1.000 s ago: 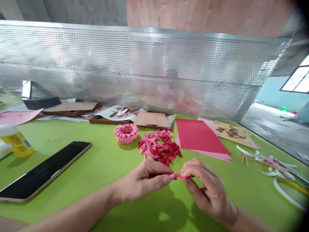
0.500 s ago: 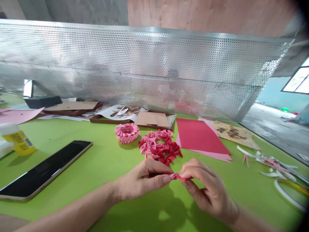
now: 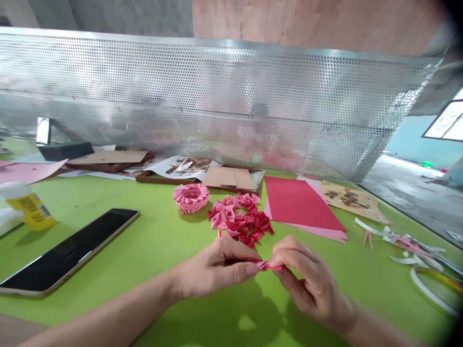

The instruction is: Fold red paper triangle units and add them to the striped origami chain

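Note:
My left hand (image 3: 217, 270) pinches the left end of a small chain of folded paper pieces (image 3: 263, 265), pink and red, between thumb and fingers. The thumb and fingers of my right hand (image 3: 307, 279) close on its red right end. Part of the chain is hidden inside the left hand. Just beyond my hands lies a pile of folded paper triangles (image 3: 238, 217) in pink and red. Left of the pile stands a round woven-looking basket (image 3: 191, 198) made of pink and red folded paper.
Red and pink paper sheets (image 3: 304, 202) lie right of the pile. A phone (image 3: 72, 250) and a glue stick (image 3: 31, 207) are at left. Paper scraps, scissors and a tape roll (image 3: 434, 289) are at right. A perforated metal screen (image 3: 217, 106) stands behind several shallow trays.
Both hands stay almost in place. The paper chain's right end has shifted slightly to the right, with more of its red tip showing by the right fingers.

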Motion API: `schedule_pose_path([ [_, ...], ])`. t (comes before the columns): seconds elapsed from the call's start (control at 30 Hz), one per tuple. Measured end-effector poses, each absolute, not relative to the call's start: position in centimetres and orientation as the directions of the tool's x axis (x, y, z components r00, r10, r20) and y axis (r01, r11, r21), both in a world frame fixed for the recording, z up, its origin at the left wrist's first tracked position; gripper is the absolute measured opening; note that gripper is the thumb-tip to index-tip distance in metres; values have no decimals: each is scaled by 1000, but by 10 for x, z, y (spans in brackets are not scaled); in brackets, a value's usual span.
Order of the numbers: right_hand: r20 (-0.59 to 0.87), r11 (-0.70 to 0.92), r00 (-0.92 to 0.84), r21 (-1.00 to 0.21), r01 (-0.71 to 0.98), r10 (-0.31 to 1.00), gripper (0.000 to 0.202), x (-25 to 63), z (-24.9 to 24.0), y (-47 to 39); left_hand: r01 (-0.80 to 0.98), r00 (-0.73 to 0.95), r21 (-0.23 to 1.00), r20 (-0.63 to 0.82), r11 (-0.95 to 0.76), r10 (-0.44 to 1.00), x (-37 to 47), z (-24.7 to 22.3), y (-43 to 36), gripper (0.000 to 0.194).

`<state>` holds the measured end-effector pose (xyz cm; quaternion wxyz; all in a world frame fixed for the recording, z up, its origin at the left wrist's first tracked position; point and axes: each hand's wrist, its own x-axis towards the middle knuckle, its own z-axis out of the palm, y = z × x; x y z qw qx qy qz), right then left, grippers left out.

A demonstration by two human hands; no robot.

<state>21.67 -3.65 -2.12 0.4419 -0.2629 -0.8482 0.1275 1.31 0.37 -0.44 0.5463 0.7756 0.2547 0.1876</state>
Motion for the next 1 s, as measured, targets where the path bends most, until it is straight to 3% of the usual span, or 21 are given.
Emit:
schedule_pose_path([
  [0.5,655,776,-416,-547,315,631,18,210,-22,-38,218,766,942,-2,-256,642,13,-4,3,42],
  [0.73,627,687,-284,-690,230,725,18,203,-23,-38,200,752,961,-24,-193,659,17,-4,4,40],
  [1.0,652,677,-199,-658,329,731,17,210,-27,-30,176,691,983,-80,-60,718,20,-5,11,37],
])
